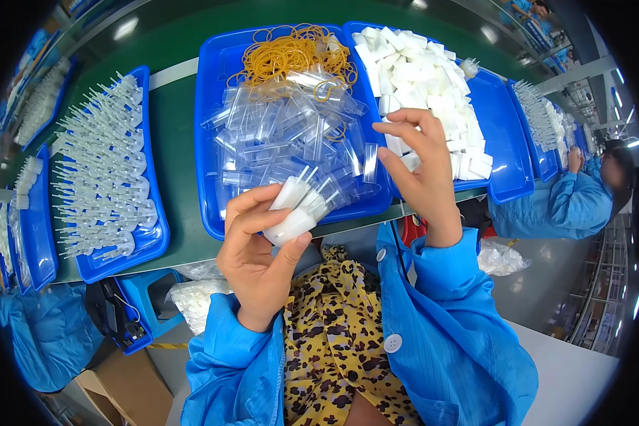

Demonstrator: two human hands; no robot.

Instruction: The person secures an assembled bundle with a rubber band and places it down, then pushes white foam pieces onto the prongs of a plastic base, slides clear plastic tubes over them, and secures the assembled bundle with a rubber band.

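In my left hand [252, 248] is a small bundle of white plastic parts [291, 220], pinched between thumb and fingers. Thin pale prongs stick out of it toward the upper right, over the clear sleeves. My right hand [422, 160] hovers over the seam between two blue trays, thumb and fingers apart and nothing plainly between them. Just left of its thumb is a clear plastic sleeve [370, 163] by the tray rim. Below my hands' level lie many clear sleeves [284, 135] in the middle tray [211, 78], with yellow rubber bands [291, 53] heaped at its far end.
White rectangular blocks [422, 78] fill much of the right blue tray [500, 135]. On the left, another blue tray [157, 213] holds many white pronged parts [103, 170]. More trays line the green table [177, 128]. A person in a blue jacket [554, 206] sits at right.
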